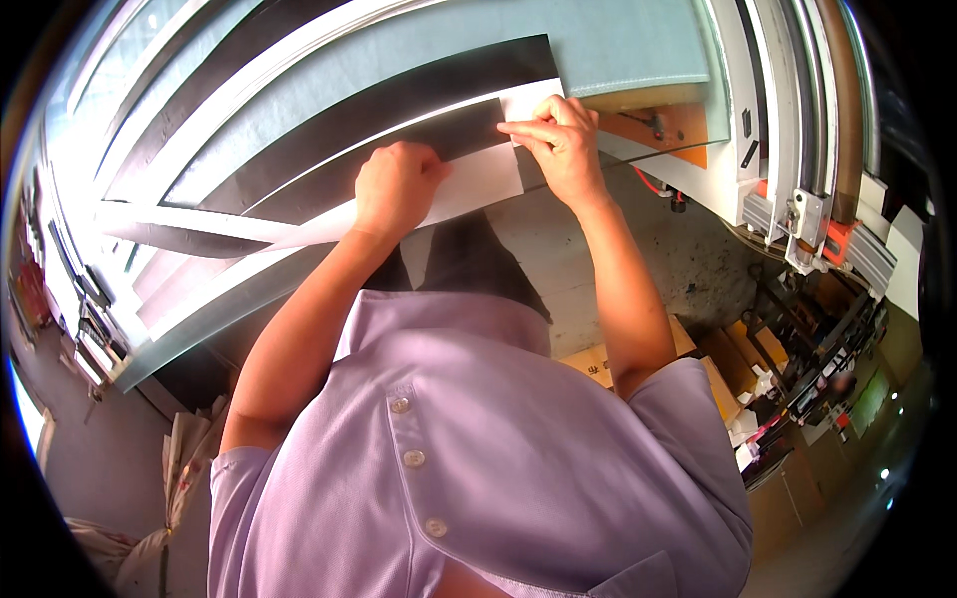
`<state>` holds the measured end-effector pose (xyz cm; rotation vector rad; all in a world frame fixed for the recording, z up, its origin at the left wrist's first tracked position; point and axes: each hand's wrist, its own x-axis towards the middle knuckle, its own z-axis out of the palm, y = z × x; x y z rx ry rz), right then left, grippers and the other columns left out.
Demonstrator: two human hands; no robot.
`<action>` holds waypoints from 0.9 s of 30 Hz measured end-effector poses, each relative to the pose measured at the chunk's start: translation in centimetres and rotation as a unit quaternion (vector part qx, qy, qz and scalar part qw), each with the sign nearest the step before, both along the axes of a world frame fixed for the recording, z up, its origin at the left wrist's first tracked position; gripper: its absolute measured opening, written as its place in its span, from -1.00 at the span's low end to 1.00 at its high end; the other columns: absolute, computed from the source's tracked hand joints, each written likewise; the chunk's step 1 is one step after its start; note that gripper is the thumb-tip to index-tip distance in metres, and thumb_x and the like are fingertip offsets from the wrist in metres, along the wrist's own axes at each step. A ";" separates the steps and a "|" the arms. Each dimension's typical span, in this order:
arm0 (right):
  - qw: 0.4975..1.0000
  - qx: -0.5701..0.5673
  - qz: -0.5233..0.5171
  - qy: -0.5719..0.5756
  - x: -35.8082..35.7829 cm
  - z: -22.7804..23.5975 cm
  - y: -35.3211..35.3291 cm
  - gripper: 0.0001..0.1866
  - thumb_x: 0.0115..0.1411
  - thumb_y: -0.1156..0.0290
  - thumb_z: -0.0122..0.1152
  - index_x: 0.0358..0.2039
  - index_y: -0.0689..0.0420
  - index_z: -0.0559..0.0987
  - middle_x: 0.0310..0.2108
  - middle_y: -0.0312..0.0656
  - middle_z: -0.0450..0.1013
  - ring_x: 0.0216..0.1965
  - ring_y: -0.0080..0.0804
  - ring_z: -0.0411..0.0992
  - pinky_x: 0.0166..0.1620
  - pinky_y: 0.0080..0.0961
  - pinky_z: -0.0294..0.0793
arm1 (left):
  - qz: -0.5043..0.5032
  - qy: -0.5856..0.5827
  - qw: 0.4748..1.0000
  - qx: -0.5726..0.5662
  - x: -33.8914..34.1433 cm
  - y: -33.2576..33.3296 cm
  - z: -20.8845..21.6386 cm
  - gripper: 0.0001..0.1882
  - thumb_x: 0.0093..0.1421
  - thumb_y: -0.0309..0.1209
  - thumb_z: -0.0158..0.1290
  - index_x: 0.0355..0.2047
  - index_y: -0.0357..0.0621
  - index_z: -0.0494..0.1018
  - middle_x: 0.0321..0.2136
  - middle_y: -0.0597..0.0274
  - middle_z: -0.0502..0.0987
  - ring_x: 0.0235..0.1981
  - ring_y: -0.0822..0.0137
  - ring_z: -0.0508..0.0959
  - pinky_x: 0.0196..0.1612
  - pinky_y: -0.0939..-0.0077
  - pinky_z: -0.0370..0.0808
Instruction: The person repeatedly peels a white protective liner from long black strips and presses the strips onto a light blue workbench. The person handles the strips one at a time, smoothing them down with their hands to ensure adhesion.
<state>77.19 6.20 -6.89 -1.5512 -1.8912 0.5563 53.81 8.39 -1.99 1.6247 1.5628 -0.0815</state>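
Strip [486, 171] along the near edge of the counter [638, 45], probably light, floppy: pinch its right end. Left grip [397, 189] curled, right grip [564, 146] nearly closed; I can't tell what's held.

So the shirt [528, 439] is a soft lavender number, pretty plain, with a few creases. Its placket [404, 429] has three pale round buttons [414, 458] and a little stitched box at the end. Short sleeves [688, 399], so forearms [633, 289] are bare, same for the left hand [397, 189] and right hand [568, 159]. Dark trousers [469, 261] show past the hem.
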 end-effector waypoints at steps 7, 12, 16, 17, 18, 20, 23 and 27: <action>1.000 0.008 0.000 -0.003 0.0 -0.1 -0.1 -0.78 -0.05 0.40 0.49 -0.37 -0.26 0.77 -0.48 -0.51 0.37 -0.33 -0.45 0.34 -0.19 -0.43 0.17 | 0.000 -0.001 0.999 0.044 0.0 -0.5 -0.5 -0.77 0.15 -0.23 0.22 -0.45 -0.14 0.65 -0.60 0.06 0.60 -0.53 0.06 0.62 -0.38 0.25 0.52; 1.000 0.002 -0.006 0.004 -0.2 -0.4 -0.3 -0.76 -0.07 0.39 0.51 -0.35 -0.24 0.76 -0.47 -0.51 0.38 -0.31 -0.44 0.34 -0.16 -0.42 0.18 | 0.003 0.004 0.999 0.043 0.1 -0.5 -0.7 -0.77 0.15 -0.23 0.22 -0.45 -0.14 0.66 -0.59 0.06 0.60 -0.51 0.04 0.62 -0.36 0.24 0.53; 1.000 -0.001 -0.010 -0.006 -0.5 -0.1 -0.5 -0.74 -0.08 0.38 0.53 -0.33 -0.22 0.74 -0.42 -0.50 0.40 -0.26 -0.42 0.35 -0.11 -0.38 0.17 | -0.002 0.018 1.000 0.004 0.2 -0.2 -0.5 -0.78 0.16 -0.22 0.19 -0.42 -0.09 0.66 -0.48 0.03 0.64 -0.38 -0.03 0.65 -0.28 0.13 0.57; 1.000 -0.001 -0.010 -0.015 -0.6 0.1 -0.6 -0.75 -0.07 0.38 0.52 -0.32 -0.20 0.73 -0.41 -0.49 0.40 -0.24 -0.41 0.35 -0.10 -0.36 0.17 | -0.002 0.018 1.000 0.019 0.2 -0.3 -0.6 -0.78 0.16 -0.22 0.20 -0.45 -0.10 0.65 -0.51 0.05 0.63 -0.42 -0.02 0.64 -0.30 0.15 0.56; 1.000 -0.001 -0.009 -0.023 -0.7 0.3 -0.7 -0.76 -0.05 0.37 0.51 -0.32 -0.18 0.71 -0.39 -0.47 0.41 -0.23 -0.40 0.35 -0.09 -0.35 0.17 | -0.001 0.018 0.999 0.035 0.2 -0.5 -0.9 -0.77 0.16 -0.23 0.20 -0.47 -0.11 0.65 -0.55 0.06 0.62 -0.45 -0.01 0.63 -0.33 0.17 0.55; 0.997 -0.034 -0.022 -0.062 -1.4 1.2 -0.5 -0.80 0.00 0.37 0.48 -0.33 -0.08 0.64 -0.38 -0.44 0.40 -0.23 -0.39 0.36 -0.08 -0.32 0.17 | -0.022 0.014 0.997 0.077 0.1 -0.9 -1.4 -0.76 0.16 -0.21 0.21 -0.47 -0.13 0.61 -0.58 0.07 0.60 -0.49 -0.01 0.62 -0.36 0.17 0.53; 0.988 -0.091 -0.016 -0.127 -2.0 2.3 -0.2 -0.82 0.06 0.34 0.42 -0.39 -0.03 0.54 -0.38 -0.39 0.39 -0.21 -0.33 0.37 -0.08 -0.26 0.16 | -0.072 0.026 0.990 0.122 -0.8 -1.4 -0.9 -0.70 0.19 -0.13 0.20 -0.38 -0.12 0.52 -0.58 0.06 0.60 -0.47 -0.05 0.62 -0.39 0.12 0.52; 0.978 -0.140 0.007 -0.156 -2.3 3.2 0.7 -0.80 0.09 0.31 0.39 -0.45 -0.02 0.48 -0.40 -0.36 0.38 -0.20 -0.31 0.38 -0.09 -0.23 0.16 | -0.110 0.113 0.985 0.073 -6.9 -2.8 2.3 -0.54 0.22 0.05 0.16 -0.26 -0.10 0.39 -0.58 0.03 0.58 -0.48 -0.08 0.62 -0.44 0.06 0.49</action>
